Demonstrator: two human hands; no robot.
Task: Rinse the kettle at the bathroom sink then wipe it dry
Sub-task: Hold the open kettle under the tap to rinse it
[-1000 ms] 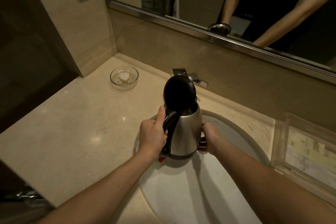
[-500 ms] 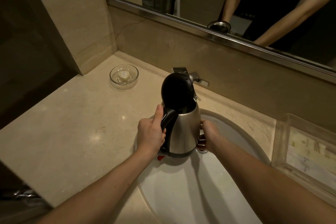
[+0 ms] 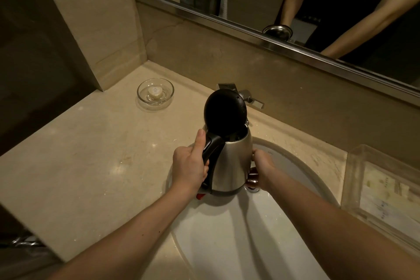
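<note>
A stainless steel kettle [image 3: 231, 161] with a black handle and a raised black lid [image 3: 223, 111] is held upright over the white sink basin [image 3: 227, 238]. My left hand [image 3: 189, 166] grips the black handle, thumb on top. My right hand [image 3: 261, 171] supports the kettle's lower right side, fingers under its base. A chrome faucet [image 3: 248, 99] sits behind the kettle on the wall side, partly hidden by the lid. No running water shows.
A glass dish [image 3: 155, 93] with a small wrapped soap stands on the marble counter [image 3: 91, 154] at the back left. A clear plastic tray [image 3: 381, 188] with packets is at the right. A framed mirror [image 3: 250, 29] runs above.
The kettle and both hands have shifted slightly up and away from me, towards the faucet. Both grips are unchanged.
</note>
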